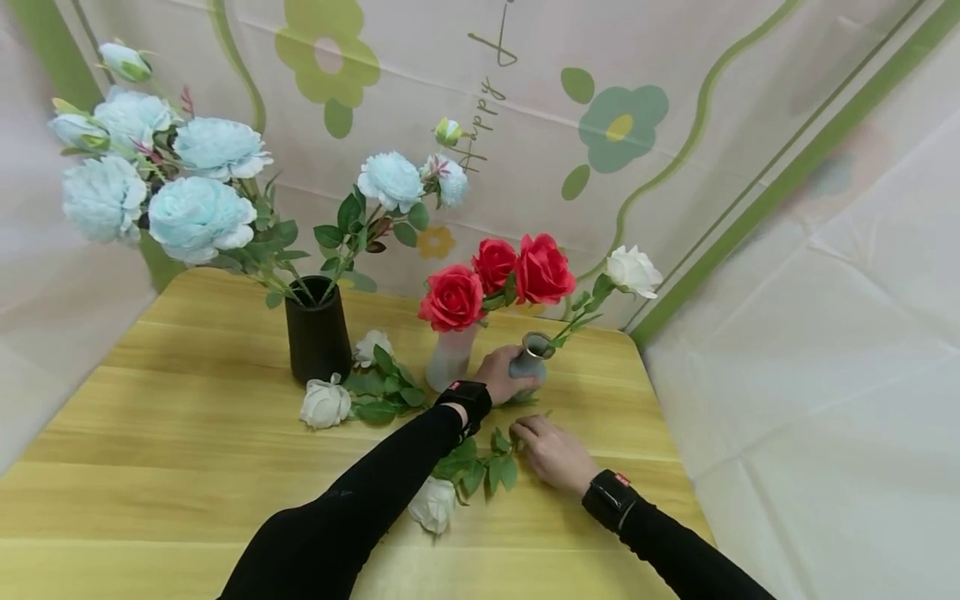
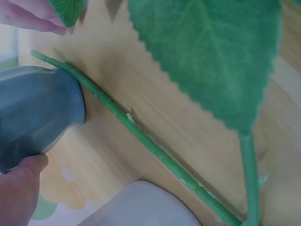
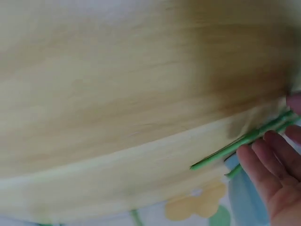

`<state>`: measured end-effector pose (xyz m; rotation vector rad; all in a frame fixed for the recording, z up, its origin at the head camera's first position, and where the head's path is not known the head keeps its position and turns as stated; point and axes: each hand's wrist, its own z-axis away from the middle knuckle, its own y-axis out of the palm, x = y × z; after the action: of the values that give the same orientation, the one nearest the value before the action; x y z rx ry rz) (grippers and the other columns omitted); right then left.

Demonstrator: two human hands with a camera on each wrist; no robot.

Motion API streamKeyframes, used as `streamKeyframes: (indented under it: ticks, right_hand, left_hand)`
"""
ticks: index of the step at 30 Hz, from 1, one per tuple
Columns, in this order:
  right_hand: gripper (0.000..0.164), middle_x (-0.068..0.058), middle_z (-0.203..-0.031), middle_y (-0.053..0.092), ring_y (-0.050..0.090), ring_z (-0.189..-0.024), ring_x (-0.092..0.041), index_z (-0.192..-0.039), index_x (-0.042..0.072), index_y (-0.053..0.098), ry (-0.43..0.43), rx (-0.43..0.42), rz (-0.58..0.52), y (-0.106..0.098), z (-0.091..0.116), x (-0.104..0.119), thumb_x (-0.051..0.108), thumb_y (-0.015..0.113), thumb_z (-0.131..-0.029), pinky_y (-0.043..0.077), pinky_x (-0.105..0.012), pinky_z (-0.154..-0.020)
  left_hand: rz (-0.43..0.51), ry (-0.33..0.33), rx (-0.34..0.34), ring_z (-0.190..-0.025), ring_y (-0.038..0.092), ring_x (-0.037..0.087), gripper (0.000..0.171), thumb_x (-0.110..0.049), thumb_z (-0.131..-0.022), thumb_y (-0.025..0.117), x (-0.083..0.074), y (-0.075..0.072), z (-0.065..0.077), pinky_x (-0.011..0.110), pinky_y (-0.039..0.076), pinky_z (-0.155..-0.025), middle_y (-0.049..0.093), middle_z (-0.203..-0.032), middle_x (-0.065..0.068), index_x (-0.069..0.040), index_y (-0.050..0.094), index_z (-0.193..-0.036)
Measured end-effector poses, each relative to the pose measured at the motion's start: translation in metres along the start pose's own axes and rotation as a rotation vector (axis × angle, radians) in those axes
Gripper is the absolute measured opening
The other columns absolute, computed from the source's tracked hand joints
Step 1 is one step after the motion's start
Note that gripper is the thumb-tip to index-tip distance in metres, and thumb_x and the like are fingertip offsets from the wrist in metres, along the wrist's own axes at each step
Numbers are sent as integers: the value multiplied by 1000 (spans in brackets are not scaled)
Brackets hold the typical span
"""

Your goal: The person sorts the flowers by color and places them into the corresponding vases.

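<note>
My left hand (image 1: 504,375) grips the small blue-grey vase (image 1: 529,363); its thumb (image 2: 23,188) lies along the vase's side in the left wrist view. One white rose (image 1: 633,271) leans out to the right from that vase. Below it, my right hand (image 1: 557,457) reaches over a white rose (image 1: 432,505) lying on the table, beside its leaves (image 1: 501,472). In the right wrist view, green stems (image 3: 244,139) run between the thumb and the loosely bent fingers (image 3: 256,169), with a gap showing. Another bare stem (image 2: 141,136) lies near the vase.
A pale vase (image 1: 450,360) with red roses (image 1: 452,298) stands just left of the held one. Further left, a black vase (image 1: 318,333) holds light blue flowers (image 1: 201,218). More white roses (image 1: 326,403) lie before it. A printed curtain (image 1: 480,100) hangs behind the table.
</note>
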<state>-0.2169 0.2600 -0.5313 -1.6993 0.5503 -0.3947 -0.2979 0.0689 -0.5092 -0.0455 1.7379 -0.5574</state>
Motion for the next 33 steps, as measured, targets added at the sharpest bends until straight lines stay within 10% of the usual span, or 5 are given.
streamKeyframes:
  ticks: [11,33]
  right_hand:
    - [43,-17,-127,60,57,-118,-30,-124,-2,65,-172,41,112,4,-6,-2,-4,75,-82,49,-37,-97]
    - [37,-18,-128,61,61,-115,-29,-122,-2,68,-228,130,220,-4,-12,0,-2,73,-85,52,-35,-92]
  left_hand:
    - [-26,-6,7,-120,54,23,64,-33,-87,77,-2,1,3,34,45,-98,56,-133,8,-8,52,-141]
    - [-5,11,3,-119,56,23,64,-34,-87,78,-1,-1,3,35,46,-98,58,-131,8,-8,53,-140]
